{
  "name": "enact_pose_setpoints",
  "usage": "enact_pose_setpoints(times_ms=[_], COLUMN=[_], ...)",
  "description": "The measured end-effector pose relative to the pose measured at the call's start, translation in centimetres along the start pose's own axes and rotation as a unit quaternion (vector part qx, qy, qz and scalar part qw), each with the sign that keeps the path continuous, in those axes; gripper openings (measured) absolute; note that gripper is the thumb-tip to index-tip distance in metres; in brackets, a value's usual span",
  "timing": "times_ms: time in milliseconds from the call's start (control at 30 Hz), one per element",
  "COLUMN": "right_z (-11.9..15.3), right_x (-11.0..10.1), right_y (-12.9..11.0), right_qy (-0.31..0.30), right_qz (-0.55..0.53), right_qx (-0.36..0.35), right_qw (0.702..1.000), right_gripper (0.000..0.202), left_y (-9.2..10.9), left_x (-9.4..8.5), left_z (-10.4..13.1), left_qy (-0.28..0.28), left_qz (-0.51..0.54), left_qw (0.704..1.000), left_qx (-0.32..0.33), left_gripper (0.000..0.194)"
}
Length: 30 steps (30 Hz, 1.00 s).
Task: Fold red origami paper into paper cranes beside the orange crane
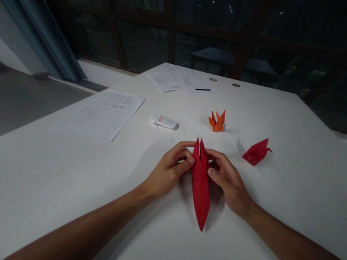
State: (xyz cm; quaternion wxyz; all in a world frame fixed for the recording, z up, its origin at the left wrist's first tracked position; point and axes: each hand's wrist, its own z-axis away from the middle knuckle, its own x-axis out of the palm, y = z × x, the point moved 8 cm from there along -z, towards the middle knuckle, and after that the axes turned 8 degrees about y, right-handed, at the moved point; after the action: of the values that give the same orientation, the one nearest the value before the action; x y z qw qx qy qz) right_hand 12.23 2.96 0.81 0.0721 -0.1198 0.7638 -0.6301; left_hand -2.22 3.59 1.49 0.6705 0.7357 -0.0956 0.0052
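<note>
A long piece of folded red origami paper (200,189) lies between my hands, its split pair of narrow points facing away from me and its single broad tip toward me. My left hand (171,166) pinches its left edge near the split, thumb on top. On the opposite edge, my right hand (229,183) grips it with thumb and fingers. The undersides of the fingers are partly hidden by the paper. Beyond my hands stands a small orange origami figure (217,121). A red origami crane (257,152) rests to the right of my right hand.
The white table (297,186) carries a white correction-tape-like item (164,122) with printing. A printed sheet (108,112) lies at left, more papers (174,79) farther back with a thin black strip (203,90). Two round grommets (235,85) sit near the far edge, before dark windows.
</note>
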Motion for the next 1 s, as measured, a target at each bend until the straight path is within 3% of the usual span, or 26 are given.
enact_pose_setpoints(times_ms=[100,267,433,600,900,1000], right_z=[0.1,0.1,0.4,0.7,0.8,0.7], right_x=[0.1,0.2,0.4,0.5,0.7,0.5], right_y=[0.1,-0.1,-0.3,-0.7,-1.2,-0.9], right_qy=[-0.013,-0.016,-0.035,-0.034,-0.040,-0.030], right_qz=[-0.005,-0.052,-0.001,0.013,-0.005,-0.030], right_qx=[0.004,-0.003,-0.001,-0.032,-0.040,-0.022], right_qw=[1.000,0.999,0.999,0.999,0.998,0.999], right_gripper=[0.034,0.045,0.038,0.051,0.048,0.051], left_y=[-0.2,-0.7,-1.0,-1.2,-1.7,-2.1], left_x=[-0.4,-1.2,-0.8,-0.1,-1.3,-1.4], left_z=[-0.2,-0.6,-0.5,-0.3,-0.8,-0.7], left_qy=[0.022,0.047,0.014,-0.032,0.043,0.042], left_qz=[0.002,0.071,0.099,0.090,0.092,0.067], left_qw=[1.000,0.996,0.990,0.987,0.985,0.985], left_qx=[-0.001,-0.033,-0.097,-0.128,-0.137,-0.152], left_gripper=[0.032,0.020,0.021,0.030,0.024,0.025])
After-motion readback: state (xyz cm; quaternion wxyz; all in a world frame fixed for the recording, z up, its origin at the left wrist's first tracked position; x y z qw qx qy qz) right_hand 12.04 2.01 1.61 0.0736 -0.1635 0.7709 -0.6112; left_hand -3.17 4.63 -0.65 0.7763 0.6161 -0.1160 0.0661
